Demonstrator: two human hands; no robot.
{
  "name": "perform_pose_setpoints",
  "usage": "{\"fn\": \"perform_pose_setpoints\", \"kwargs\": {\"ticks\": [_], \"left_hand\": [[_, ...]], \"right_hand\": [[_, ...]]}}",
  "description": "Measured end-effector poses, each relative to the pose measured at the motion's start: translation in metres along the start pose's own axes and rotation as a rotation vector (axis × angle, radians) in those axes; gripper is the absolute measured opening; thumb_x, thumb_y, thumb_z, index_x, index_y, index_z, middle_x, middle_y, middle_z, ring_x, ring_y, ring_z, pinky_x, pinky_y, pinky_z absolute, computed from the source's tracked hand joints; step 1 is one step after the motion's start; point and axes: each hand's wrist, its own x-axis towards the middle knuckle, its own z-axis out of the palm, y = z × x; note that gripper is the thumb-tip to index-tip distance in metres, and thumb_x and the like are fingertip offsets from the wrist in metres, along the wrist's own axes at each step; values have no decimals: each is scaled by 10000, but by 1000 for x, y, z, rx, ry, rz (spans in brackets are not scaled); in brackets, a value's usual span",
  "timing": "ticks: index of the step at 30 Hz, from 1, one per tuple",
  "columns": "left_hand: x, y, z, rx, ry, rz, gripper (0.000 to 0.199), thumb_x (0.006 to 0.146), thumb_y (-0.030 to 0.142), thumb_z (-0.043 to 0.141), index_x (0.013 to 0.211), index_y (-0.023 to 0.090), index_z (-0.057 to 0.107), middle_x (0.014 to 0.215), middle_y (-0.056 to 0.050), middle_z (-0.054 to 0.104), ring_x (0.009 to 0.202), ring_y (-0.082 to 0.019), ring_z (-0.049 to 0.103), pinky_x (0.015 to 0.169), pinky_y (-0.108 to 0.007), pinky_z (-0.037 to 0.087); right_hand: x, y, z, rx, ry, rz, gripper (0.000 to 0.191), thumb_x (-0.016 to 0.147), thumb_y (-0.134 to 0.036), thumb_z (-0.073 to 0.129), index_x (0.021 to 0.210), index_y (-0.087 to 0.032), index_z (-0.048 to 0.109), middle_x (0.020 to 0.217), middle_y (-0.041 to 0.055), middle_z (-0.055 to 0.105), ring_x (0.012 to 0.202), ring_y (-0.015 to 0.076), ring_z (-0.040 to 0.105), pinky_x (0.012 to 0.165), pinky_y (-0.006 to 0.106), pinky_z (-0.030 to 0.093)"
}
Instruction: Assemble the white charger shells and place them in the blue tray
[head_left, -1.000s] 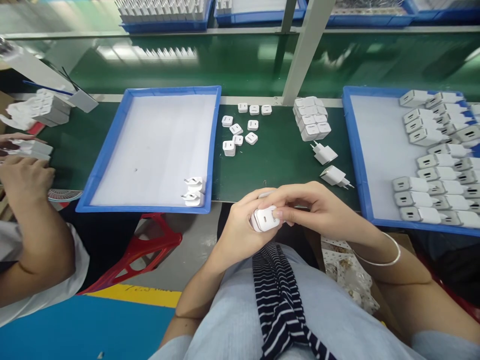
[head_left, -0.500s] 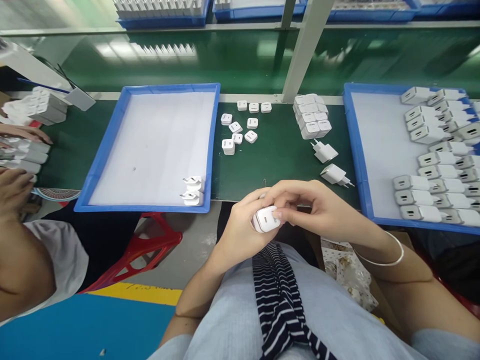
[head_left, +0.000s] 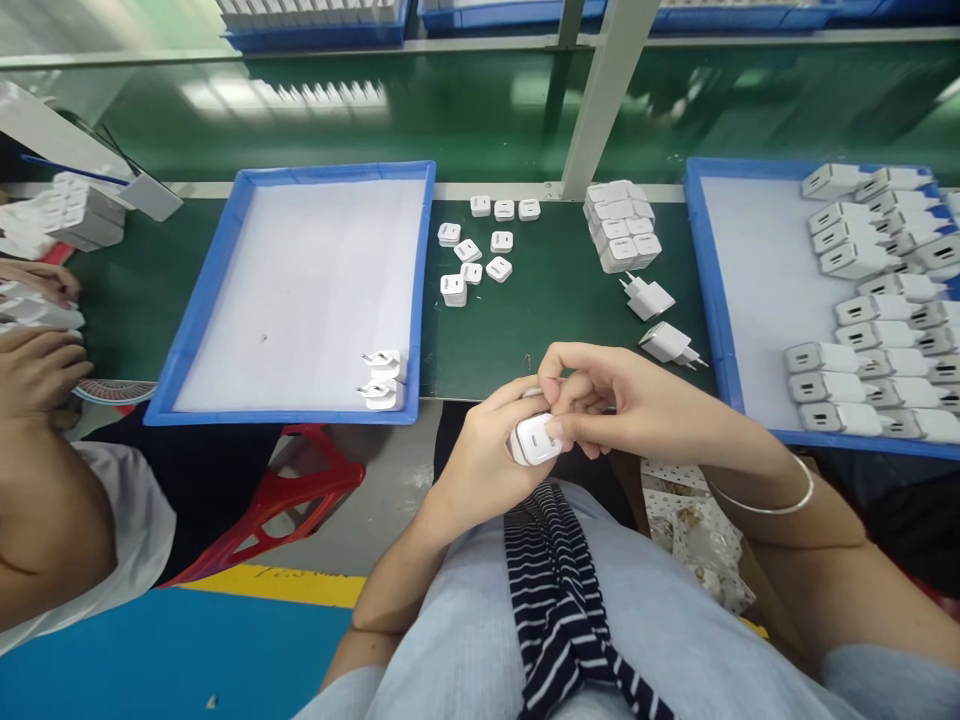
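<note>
My left hand (head_left: 491,450) is wrapped round a white charger (head_left: 534,440), its slotted end face turned up, in front of my waist. The thumb of my right hand (head_left: 607,400) presses on that face from the right, and its other fingers are curled above. Just beyond the hands, small white caps (head_left: 471,273) lie scattered on the green table (head_left: 487,345). Two white plugs (head_left: 649,297) with pins lie to the right, near a stacked block of white pieces (head_left: 621,225).
A blue tray (head_left: 289,417) at the left holds two plugs (head_left: 384,380). Another blue tray (head_left: 716,300) at the right holds rows of chargers (head_left: 840,388). Far left, a co-worker's hands (head_left: 37,365) hold white pieces. A white post (head_left: 607,100) rises behind the table.
The fingers of my right hand have shifted slightly above the charger, with its thumb still on the end face. The co-worker's hands at the left have moved a little.
</note>
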Motion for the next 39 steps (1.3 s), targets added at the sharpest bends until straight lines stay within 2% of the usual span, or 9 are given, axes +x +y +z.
{"fn": "perform_pose_setpoints", "kwargs": {"ticks": [10, 16, 19, 24, 26, 31, 33, 36, 39], "left_hand": [[-1, -2, 1, 26, -7, 19, 194, 778, 109, 704, 955, 189, 708, 1108, -74, 686, 969, -193, 680, 833, -310, 576], [-1, -7, 5, 4, 57, 123, 323, 781, 144, 739, 1095, 205, 699, 1191, -92, 687, 1087, -220, 667, 920, -352, 574], [0, -7, 3, -40, 80, 183, 364, 761, 139, 757, 1113, 210, 700, 1189, -87, 690, 1054, -216, 679, 922, -355, 576], [0, -7, -6, -127, 175, 280, 476, 721, 102, 782, 1174, 212, 686, 1191, -96, 687, 1002, -226, 705, 887, -371, 597], [-1, -8, -7, -148, 198, 301, 482, 713, 122, 799, 1171, 223, 687, 1177, -88, 695, 986, -224, 710, 879, -375, 603], [-2, -14, -6, -168, 220, 337, 468, 733, 190, 790, 1186, 231, 682, 1176, -93, 699, 999, -232, 703, 869, -387, 609], [-2, -17, -7, -141, 236, 332, 461, 744, 220, 785, 1192, 239, 679, 1180, -97, 697, 1008, -240, 700, 853, -393, 610], [-5, -19, -14, -92, 261, 360, 570, 699, 391, 826, 1218, 217, 668, 1168, -121, 701, 1062, -278, 669, 884, -424, 588], [-13, -19, -24, -130, 263, 374, 518, 826, 513, 648, 1220, 177, 672, 1178, -144, 693, 1096, -296, 640, 924, -461, 555]], "right_hand": [[2, 2, -3, -49, -19, 19, 216, 811, -117, 587, 917, -222, 430, 595, -82, 605, 449, 73, 511, 456, 179, 412], [-3, 7, 0, -125, 120, -25, 339, 801, -195, 700, 981, -239, 417, 472, -153, 393, 423, 54, 336, 428, 168, 271], [-9, 6, -2, 39, 148, -57, 342, 824, -206, 709, 1024, -245, 434, 479, -138, 420, 425, 66, 374, 433, 184, 297], [-9, 26, -1, 475, 443, -193, 409, 800, -216, 754, 1045, -271, 431, 730, -66, 574, 613, 97, 539, 566, 208, 458], [-3, 42, 6, 703, 325, -113, 450, 775, -245, 771, 1075, -280, 437, 896, -37, 603, 788, 120, 602, 698, 245, 516], [14, 69, 34, 1183, -221, 204, 488, 762, -415, 750, 1156, -211, 547, 1123, 62, 649, 1036, 207, 629, 903, 384, 503], [20, 70, 43, 1263, -275, 238, 474, 757, -428, 740, 1128, -167, 602, 1152, 92, 662, 1070, 222, 625, 939, 381, 482], [28, 65, 51, 1353, -218, 201, 401, 755, -356, 747, 1087, -165, 628, 1081, 69, 690, 1049, 203, 630, 974, 360, 464], [38, 59, 60, 1440, -254, 152, 362, 779, -314, 745, 1090, -174, 625, 1078, 54, 693, 1073, 185, 627, 1022, 354, 446]]}}
